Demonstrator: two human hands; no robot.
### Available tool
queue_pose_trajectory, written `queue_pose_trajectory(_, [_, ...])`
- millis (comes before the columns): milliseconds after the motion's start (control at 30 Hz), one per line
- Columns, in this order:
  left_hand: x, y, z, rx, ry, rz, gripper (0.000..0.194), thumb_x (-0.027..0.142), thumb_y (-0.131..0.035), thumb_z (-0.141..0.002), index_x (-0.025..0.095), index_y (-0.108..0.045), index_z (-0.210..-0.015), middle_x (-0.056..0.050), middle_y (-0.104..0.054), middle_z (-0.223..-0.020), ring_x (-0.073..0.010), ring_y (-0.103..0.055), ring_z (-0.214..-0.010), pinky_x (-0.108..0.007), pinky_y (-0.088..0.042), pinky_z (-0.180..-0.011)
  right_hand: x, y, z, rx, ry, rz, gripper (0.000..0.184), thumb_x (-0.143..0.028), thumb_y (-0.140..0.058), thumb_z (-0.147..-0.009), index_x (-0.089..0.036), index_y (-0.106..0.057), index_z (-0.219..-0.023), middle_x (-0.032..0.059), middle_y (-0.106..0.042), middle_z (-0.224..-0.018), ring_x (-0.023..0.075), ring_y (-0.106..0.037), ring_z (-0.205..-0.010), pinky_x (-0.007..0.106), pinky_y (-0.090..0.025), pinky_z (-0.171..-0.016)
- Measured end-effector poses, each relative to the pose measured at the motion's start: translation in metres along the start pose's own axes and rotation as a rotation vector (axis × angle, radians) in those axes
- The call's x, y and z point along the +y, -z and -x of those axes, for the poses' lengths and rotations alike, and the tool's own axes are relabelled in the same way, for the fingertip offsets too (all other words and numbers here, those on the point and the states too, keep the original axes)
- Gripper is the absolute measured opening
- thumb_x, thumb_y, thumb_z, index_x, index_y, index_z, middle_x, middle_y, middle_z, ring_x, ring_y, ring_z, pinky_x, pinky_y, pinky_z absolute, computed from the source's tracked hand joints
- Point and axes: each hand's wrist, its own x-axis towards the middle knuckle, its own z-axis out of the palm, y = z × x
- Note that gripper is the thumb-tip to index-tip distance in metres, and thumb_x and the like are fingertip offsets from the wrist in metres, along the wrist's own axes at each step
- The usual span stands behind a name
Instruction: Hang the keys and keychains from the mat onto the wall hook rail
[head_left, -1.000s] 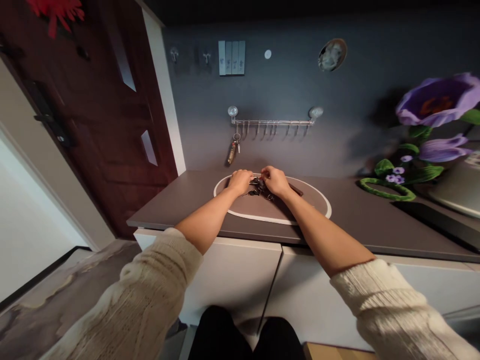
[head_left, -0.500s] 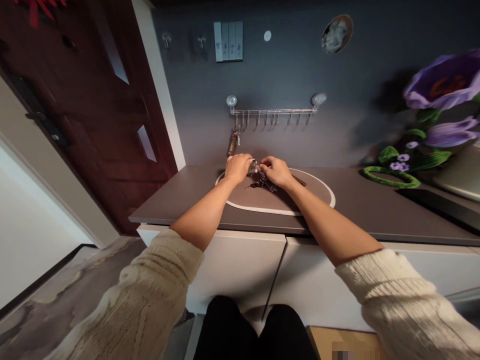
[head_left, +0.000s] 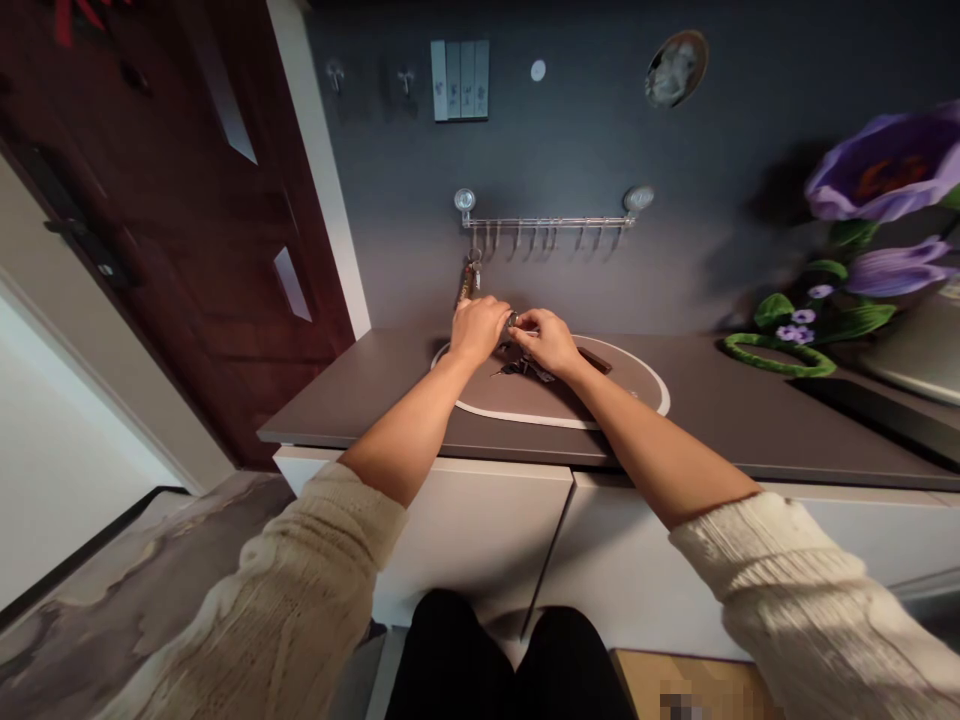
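We see both bare hands raised just above an oval brown mat with a white border, meeting over a small, round, dark metallic piece. The right hand has thumb and forefinger drawn almost together on its edge, a pinch that probably suits so slight a thing and leaves most of it uncovered. The left hand curls in from the other side, perhaps to steady it; its back hides the fingertips, so we cannot tell how far apart they are or what they grip. Below, on the mat, lies a loose cluster of dark keys, with a long, dark brown bar beside the right hand. Behind, a brown key fob with a metal ring hangs at the left end of a clear, hooked wall rail, presumably to stay within reach.
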Motion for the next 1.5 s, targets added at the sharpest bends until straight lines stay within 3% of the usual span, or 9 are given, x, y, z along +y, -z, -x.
queue_pose_trajectory(167, [0.001,0.002,0.001,0.035,0.032,0.044,0.029,0.029,-0.035,-0.088,0.019,-0.062,-0.094,-0.008,-0.061,-0.097,-0.0191,-0.053,-0.094,-0.033,-0.031,-0.085,0.003,0.001,-0.001,0.043,0.014,0.048,0.013,-0.025,-0.051,-0.076,-0.016,-0.06,-0.078,0.0057,-0.059,-0.08,0.0156,-0.051,-0.077,0.027,-0.039,-0.074])
queue_pose_trajectory(333, [-0.003,-0.001,0.0,0.094,0.151,0.15,0.024,0.028,-0.042,-0.085,0.021,-0.064,-0.09,-0.005,-0.063,-0.096,-0.0168,-0.055,-0.09,-0.03,-0.035,-0.085,0.007,0.003,-0.002,0.098,-0.005,-0.007,0.015,-0.026,-0.051,-0.077,-0.017,-0.062,-0.08,0.0064,-0.061,-0.084,0.0156,-0.052,-0.079,0.028,-0.04,-0.076])
queue_pose_trajectory(700, [-0.009,-0.019,-0.007,0.021,0.375,0.721,0.016,0.022,-0.052,-0.073,0.013,-0.065,-0.074,-0.005,-0.066,-0.073,-0.014,-0.057,-0.067,-0.026,-0.044,-0.067,0.013,-0.002,-0.005,0.122,-0.079,-0.266,0.018,-0.028,-0.043,-0.081,-0.015,-0.056,-0.083,0.0043,-0.06,-0.083,0.0129,-0.052,-0.076,0.027,-0.041,-0.075])
queue_pose_trajectory(867, [-0.006,-0.019,-0.004,-0.062,0.341,0.755,0.014,0.021,-0.053,-0.071,0.014,-0.065,-0.069,-0.004,-0.066,-0.071,-0.0137,-0.057,-0.067,-0.026,-0.044,-0.066,0.015,-0.004,-0.007,0.141,-0.07,-0.283,0.019,-0.029,-0.039,-0.083,-0.016,-0.053,-0.086,0.0033,-0.059,-0.081,0.0124,-0.052,-0.077,0.026,-0.041,-0.075])
queue_pose_trajectory(1033, [-0.002,-0.018,-0.003,-0.015,0.173,0.811,0.021,0.027,-0.051,-0.076,0.013,-0.065,-0.081,-0.004,-0.066,-0.077,-0.0123,-0.057,-0.071,-0.025,-0.044,-0.07,0.011,0.001,-0.005,0.143,-0.044,-0.223,0.021,-0.03,-0.039,-0.084,-0.016,-0.055,-0.085,0.0036,-0.059,-0.081,0.0131,-0.052,-0.076,0.027,-0.04,-0.074])
queue_pose_trajectory(1133, [-0.001,-0.017,-0.004,0.034,0.107,0.776,0.021,0.031,-0.053,-0.075,0.013,-0.065,-0.076,-0.002,-0.065,-0.074,-0.0115,-0.055,-0.069,-0.024,-0.043,-0.069,0.005,0.005,-0.003,0.147,-0.006,-0.164,0.021,-0.029,-0.039,-0.083,-0.017,-0.056,-0.084,0.0048,-0.06,-0.083,0.0141,-0.051,-0.079,0.026,-0.039,-0.074])
queue_pose_trajectory(1300, [0.0,-0.013,-0.005,0.06,0.175,0.792,0.018,0.026,-0.053,-0.075,0.012,-0.063,-0.071,-0.002,-0.062,-0.067,-0.0102,-0.053,-0.063,-0.022,-0.042,-0.063,-0.003,0.009,-0.001,0.144,0.044,-0.118,0.021,-0.028,-0.041,-0.083,-0.016,-0.058,-0.083,0.0063,-0.061,-0.085,0.0145,-0.052,-0.08,0.027,-0.039,-0.075])
queue_pose_trajectory(1500, [-0.001,-0.012,-0.006,0.069,0.217,0.834,0.014,0.022,-0.051,-0.075,0.011,-0.061,-0.072,-0.002,-0.063,-0.071,-0.0101,-0.053,-0.066,-0.022,-0.041,-0.067,-0.002,0.006,-0.001,0.143,-0.031,-0.211,0.021,-0.033,-0.046,-0.081,-0.015,-0.058,-0.086,0.0045,-0.061,-0.083,0.0124,-0.051,-0.073,0.025,-0.04,-0.072])
